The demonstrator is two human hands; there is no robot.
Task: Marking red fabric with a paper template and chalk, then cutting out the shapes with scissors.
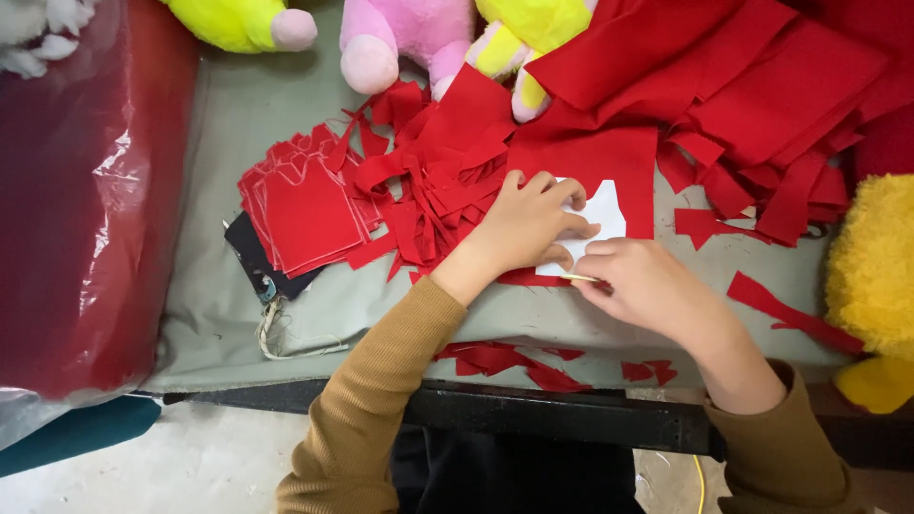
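White template [604,211] (flat) on red felt [609,162]

Counts: 2 hands, left hand [526,225] and right hand [640,284]. 1 white template [606,211]. 1 thin stick [581,277]. 1 neat stack of cut red pieces [307,209] far left. 1 pink plush [400,38] far. 1 black tag [255,257].

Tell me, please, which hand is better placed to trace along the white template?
Probably the right hand: it holds a thin stick at the template's lower edge, while the left hand lies flat on it, pinning it to the red cloth.
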